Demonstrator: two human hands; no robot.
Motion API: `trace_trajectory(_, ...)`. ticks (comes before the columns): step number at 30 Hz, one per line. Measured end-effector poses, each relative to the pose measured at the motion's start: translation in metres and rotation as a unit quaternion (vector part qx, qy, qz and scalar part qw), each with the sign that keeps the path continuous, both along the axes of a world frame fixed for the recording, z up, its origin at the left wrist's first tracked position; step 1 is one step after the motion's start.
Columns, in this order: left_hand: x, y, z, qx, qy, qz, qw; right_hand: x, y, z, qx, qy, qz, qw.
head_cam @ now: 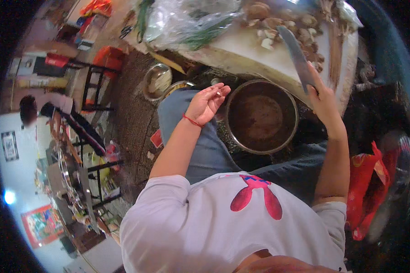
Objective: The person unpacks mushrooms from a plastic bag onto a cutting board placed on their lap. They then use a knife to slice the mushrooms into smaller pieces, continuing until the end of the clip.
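Note:
My right hand (323, 99) grips a broad-bladed kitchen knife (295, 56) by its handle end, with the blade pointing up over the table. Beneath and beyond the blade lie brown and white chunks of food, seemingly mushrooms (305, 34). My left hand (210, 102), with a red string at the wrist, is palm up over my left knee, its fingers curled around a small white piece (218, 93). Between my hands, below the table edge, stands a large round metal pot (259, 117) with a brown-looking inside.
A clear plastic bag (191, 20) with greens and a bundle of brown stalks (335, 51) lie on the white tabletop (232, 42). A metal bowl (158, 82) stands on the floor left. A red bag (364, 191) is at my right. Another person (59, 105) bends at far left.

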State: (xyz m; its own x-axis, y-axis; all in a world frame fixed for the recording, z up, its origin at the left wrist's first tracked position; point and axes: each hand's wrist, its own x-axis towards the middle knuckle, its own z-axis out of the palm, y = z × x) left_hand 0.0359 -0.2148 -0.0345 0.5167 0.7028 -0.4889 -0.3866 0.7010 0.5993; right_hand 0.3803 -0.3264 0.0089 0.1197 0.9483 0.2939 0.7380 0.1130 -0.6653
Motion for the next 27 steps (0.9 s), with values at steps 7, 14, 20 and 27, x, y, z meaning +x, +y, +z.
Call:
trace_trajectory(7, -0.092, 0.002, 0.035, 0.018, -0.047, 0.131, 0.99, -0.004, 0.0, -0.005, -0.034, -0.015, -0.023, 0.999)
trace_trajectory(14, -0.262, -0.002, -0.03, 0.018, 0.039, 0.383, 0.923, 0.003, -0.015, -0.016, -0.06, 0.013, -0.099, 0.993)
trace_trajectory(20, -0.366, -0.061, -0.178, -0.091, 0.076, 0.502, 0.857, -0.02, -0.036, -0.027, -0.069, 0.115, -0.139, 0.981)
trace_trajectory(27, -0.416, -0.075, -0.239, -0.232, 0.027, 0.579, 0.781, -0.05, -0.044, -0.025, -0.121, 0.128, -0.165, 0.97)
